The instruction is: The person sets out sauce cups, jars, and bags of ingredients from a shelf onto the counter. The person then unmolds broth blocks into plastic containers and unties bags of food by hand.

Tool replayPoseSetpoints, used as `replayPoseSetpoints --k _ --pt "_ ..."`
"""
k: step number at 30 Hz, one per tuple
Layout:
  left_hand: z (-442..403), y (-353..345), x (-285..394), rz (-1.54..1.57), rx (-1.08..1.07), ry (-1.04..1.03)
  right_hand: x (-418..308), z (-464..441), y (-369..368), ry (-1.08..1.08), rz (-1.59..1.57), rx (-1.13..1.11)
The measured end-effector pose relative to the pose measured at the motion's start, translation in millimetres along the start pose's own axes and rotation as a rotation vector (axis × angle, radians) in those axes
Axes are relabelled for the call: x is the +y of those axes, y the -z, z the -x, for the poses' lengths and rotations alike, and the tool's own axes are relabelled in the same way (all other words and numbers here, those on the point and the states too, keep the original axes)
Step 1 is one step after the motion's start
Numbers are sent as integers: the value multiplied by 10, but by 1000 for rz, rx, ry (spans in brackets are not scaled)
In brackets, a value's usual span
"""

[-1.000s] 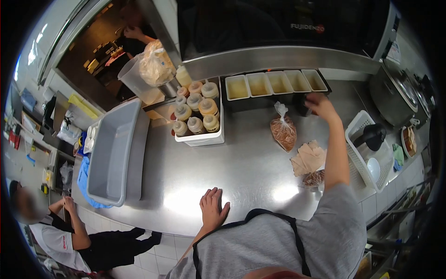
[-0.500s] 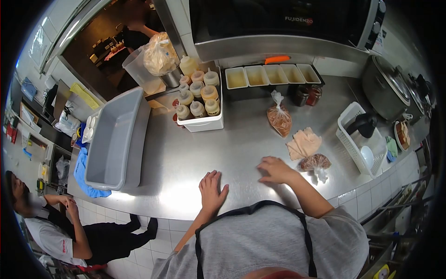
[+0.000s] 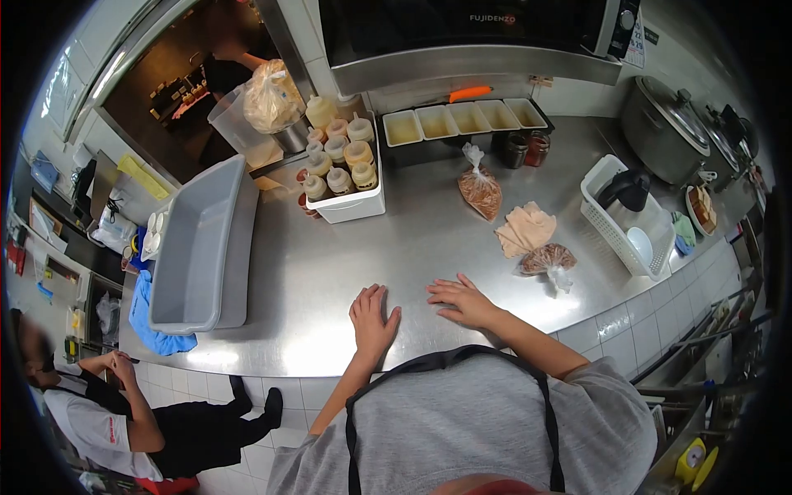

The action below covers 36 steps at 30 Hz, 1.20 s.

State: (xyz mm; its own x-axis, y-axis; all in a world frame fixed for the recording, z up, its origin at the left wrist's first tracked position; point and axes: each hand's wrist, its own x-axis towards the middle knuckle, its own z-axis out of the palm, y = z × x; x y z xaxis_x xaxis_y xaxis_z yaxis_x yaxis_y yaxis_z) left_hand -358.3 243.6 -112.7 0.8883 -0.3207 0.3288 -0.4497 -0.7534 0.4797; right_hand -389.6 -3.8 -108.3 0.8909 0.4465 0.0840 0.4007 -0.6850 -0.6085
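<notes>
My left hand (image 3: 374, 320) rests on the steel counter (image 3: 318, 272) near its front edge, fingers stretched out and holding nothing. To its right, my right hand (image 3: 464, 300) lies palm down on the same surface, fingers spread, also with nothing in it. Beyond my right hand lie a folded beige cloth (image 3: 525, 230) and a tied plastic bag of brownish food (image 3: 548, 259). Farther back is another knotted bag with reddish-brown contents (image 3: 480, 195). Neither hand touches these things.
A grey tub (image 3: 202, 247) stands at left on a blue cloth (image 3: 153, 318). A white bin of squeeze bottles (image 3: 353, 206), a row of white containers (image 3: 437, 122) and dark jars (image 3: 536, 148) line the back. A white basket (image 3: 615, 223) is at right. A person (image 3: 124, 412) stands at left.
My right hand has moved left, closer to my left hand, and now lies flatter on the counter. The view has shifted slightly. My left hand stays in about the same place.
</notes>
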Motion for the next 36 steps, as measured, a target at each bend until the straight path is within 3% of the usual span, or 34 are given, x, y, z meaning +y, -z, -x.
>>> replayPoseSetpoints --k 4,9,12,14,16,18,20,23,27,30,32,34,35,36 --pt "10 -12 -3 -12 -3 0 11 33 -109 -59 -10 94" --pt "16 -48 -36 -14 -10 -22 105 11 -85 24 -73 80" --pt "19 -59 -55 -19 -18 -22 88 -27 241 -147 -28 110" --pt "22 -46 -38 -41 -21 -26 356 22 505 -129 39 418" --pt "14 -48 -30 -59 -14 -25 563 148 892 -349 156 590" --pt "18 -56 -42 -56 -8 -39 571 268 1317 -724 350 444" --pt "29 -69 -52 -47 -9 -32 1016 373 1328 -947 361 335" --pt "27 -53 -39 -38 -6 -29 1021 293 1217 -958 480 176" --pt "15 -31 -8 -11 8 -8 847 -44 703 -755 485 77" --pt "12 -13 -30 84 32 6 -89 -216 455 -313 418 54" --pt "30 16 12 251 164 -33 27 -228 -273 123 402 229" --pt "60 68 122 244 138 -144 -294 -171 -321 282 218 -2" --pt "80 99 200 262 37 -179 -353 -182 -162 288 217 -6" --pt "103 47 247 259 41 -173 -358 -220 63 183 -91 -266"
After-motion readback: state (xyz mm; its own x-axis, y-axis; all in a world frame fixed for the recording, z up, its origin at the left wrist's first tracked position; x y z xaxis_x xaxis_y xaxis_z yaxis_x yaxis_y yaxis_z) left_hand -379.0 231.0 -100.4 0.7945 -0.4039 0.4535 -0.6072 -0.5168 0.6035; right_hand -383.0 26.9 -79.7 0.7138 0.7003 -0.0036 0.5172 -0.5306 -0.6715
